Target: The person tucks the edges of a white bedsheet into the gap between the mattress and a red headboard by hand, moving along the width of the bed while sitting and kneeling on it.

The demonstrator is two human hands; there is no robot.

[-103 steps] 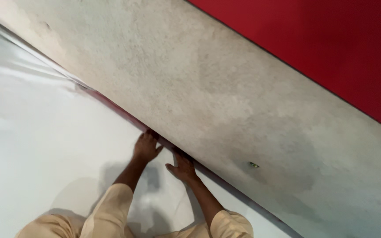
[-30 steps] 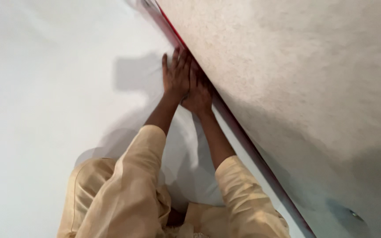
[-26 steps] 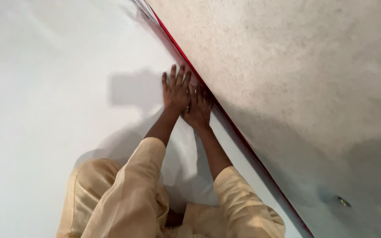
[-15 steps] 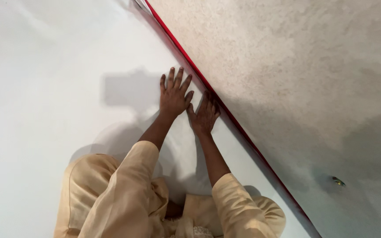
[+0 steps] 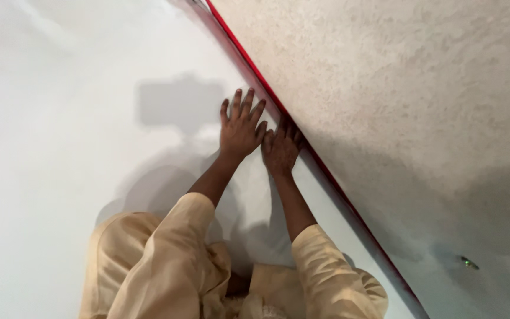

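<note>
Landmark: red edge strip, run diagonally from top centre toward bottom right, between white sheet and rough grey concrete floor.

White sheet: spread flat on the near side of the red edge strip, smooth and glossy, a few soft folds close to the knees; shadows of head and arms cast across it.

Left hand: laid palm down on the white sheet, just beside the red edge strip; fingers spread wide and straight, pointed along the strip, nothing gripped.

Right hand: placed touching the left hand, closer to the red edge strip; fingers bent and pushed right at the strip, tips partly hidden in its dark shadow line, so no telling whether the sheet border was pinched or only pressed.

Sleeves: loose beige sleeves and matching trousers seen below both hands, away from the red edge strip.

Small green object: lay on the concrete floor, well apart from the strip, too small to identify.

Doing it well, as judged: kept the flat palm heavy on the sheet to stop it creeping; worked the border against the strip in short stretches; pressed outward from the palm toward the strip so that slack and wrinkles were driven to the edge rather than trapped; kept both hands close together for a straight line.
</note>
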